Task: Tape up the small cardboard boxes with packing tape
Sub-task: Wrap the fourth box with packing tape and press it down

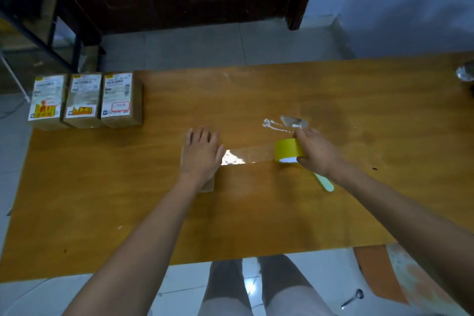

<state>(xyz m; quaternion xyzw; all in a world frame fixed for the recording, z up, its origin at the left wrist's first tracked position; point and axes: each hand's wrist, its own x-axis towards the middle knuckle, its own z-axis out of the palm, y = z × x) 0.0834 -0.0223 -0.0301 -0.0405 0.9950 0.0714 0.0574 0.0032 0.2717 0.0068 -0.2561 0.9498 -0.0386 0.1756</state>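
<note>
- Pressing flat on a small box (208, 185), the left hand (201, 155) lies palm down with its fingers straight and spread; it covers most of the box, so only the near corner and a sliver of the left edge show.
- The box sits near the middle of the table (128, 200).
- The right hand (315, 152) grips a yellow tape roll (288, 150), fingers curled round its rim, thumb underneath.
- A clear strip of tape (246, 155) runs taut from the roll to the box under the left hand, glinting near the thumb.
- A pale green handle (324, 182) lies on the table just beside the right wrist; what tool it belongs to cannot be told.
- Three labelled boxes (86, 100) stand side by side, touching, at the table's far left corner.
- A scrap of crumpled tape (292, 121) and white smears lie just beyond the right hand.
- A spoon (352, 299) lies on the tiled floor, near right.
</note>
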